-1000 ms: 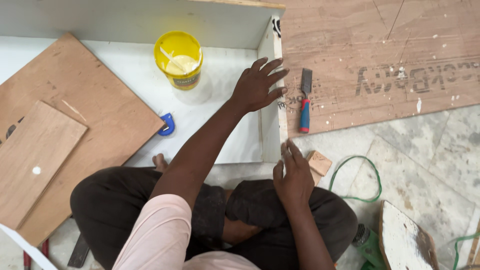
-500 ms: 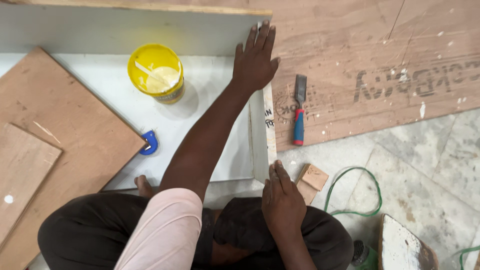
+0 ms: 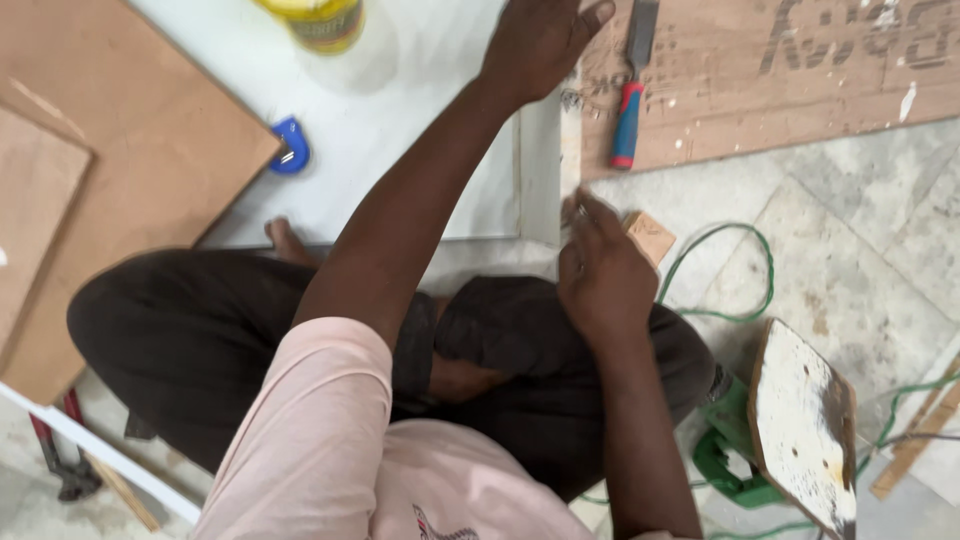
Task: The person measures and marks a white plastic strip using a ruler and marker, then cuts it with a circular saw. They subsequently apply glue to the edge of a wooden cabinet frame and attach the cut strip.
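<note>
1. The person sits cross-legged on the floor, seen from above, with a white board (image 3: 420, 150) lying flat in front of the knees.
2. The left hand (image 3: 540, 40) reaches forward across the body and rests palm down, fingers spread, on the far right part of the white board, next to its raised side strip (image 3: 540, 170). It grips nothing.
3. The right hand (image 3: 600, 270) sits at the near end of that side strip, fingers loosely extended and touching the corner of the board; it is open, with nothing closed in it.
4. A small wooden block (image 3: 650, 238) lies on the floor just beside the right hand's fingers.
5. A scraper with a red and blue handle (image 3: 628, 115) lies on a sheet of brown plywood (image 3: 800, 90), just right of the left hand.
6. A yellow tub (image 3: 318, 20) stands on the white board at the top edge of the view, left of the left hand.
7. A small blue object (image 3: 290, 150) rests on the white board near the edge of a brown wooden panel (image 3: 130, 130).
8. A green cable (image 3: 730, 270) curls over the stone floor to the right of the right hand.
</note>
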